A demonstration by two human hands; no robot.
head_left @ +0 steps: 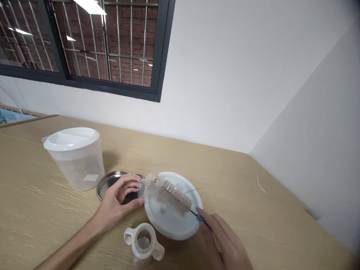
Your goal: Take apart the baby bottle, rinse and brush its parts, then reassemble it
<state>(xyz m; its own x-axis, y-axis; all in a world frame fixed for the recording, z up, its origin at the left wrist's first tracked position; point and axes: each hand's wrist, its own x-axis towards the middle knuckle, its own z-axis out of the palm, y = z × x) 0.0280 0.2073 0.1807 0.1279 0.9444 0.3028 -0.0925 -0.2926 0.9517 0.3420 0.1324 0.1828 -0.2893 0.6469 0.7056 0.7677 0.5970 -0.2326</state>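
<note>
Head view, landmark: white plate, on the wooden surface, with small clear pieces on it, too blurred to name
Bottle brush: over the plate, slanted, bristles blurred; whether its tip is inside the clear vessel or just beside it, I cannot tell
Right hand: at the plate's right edge, fingers clamped on the brush's blue handle
Left hand: left of the plate, thumb and fingers closed around the clear vessel at the plate's rim
Two-handled cup: upright, in front of the plate, towards the left
Steel tray: left of the plate, partly behind the left hand
Lidded plastic pitcher: farther left of the plate, beyond the tray
Vessel risk: a hard brush push could twist it from the left hand
Plate risk: a low brush sweep might knock the small pieces off
Cup risk: a dropped left wrist could tip it over
</note>
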